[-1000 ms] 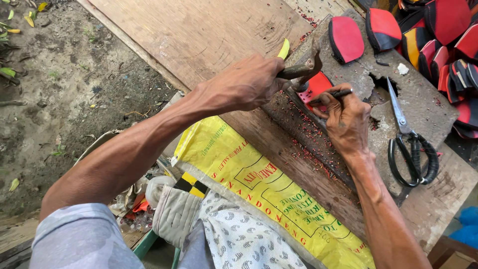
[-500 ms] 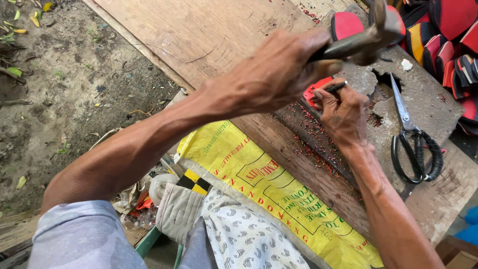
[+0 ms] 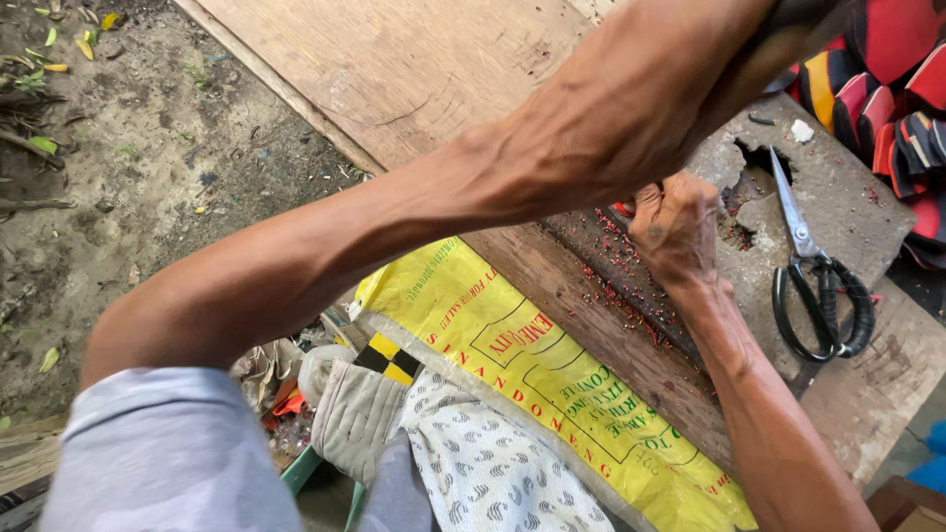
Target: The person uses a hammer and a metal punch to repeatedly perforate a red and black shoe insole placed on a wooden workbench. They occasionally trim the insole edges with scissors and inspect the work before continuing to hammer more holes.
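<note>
The right hand [image 3: 675,225] was closed tight on a red piece [image 3: 623,209], almost wholly hidden, on the worn slab [image 3: 838,207] at the board's [image 3: 414,79] right edge. The left hand [image 3: 778,39], raised and cut off, gripped a tool handle. Scissors [image 3: 818,286] lay nearby.

I see bare, matt plywood [image 3: 394,69], grain showing, beside a rough, pitted grey slab [image 3: 838,207] dusted with red crumbs. On the slab lie scissors [image 3: 813,276] with bright steel blades and glossy black plastic handles; behind them, foam-like red, black and yellow pieces [image 3: 887,89] look matt. A woven plastic yellow sack [image 3: 552,384] shines faintly over the plank's worn edge, next to printed cloth [image 3: 493,463] and a quilted fabric mitt [image 3: 355,414].
</note>
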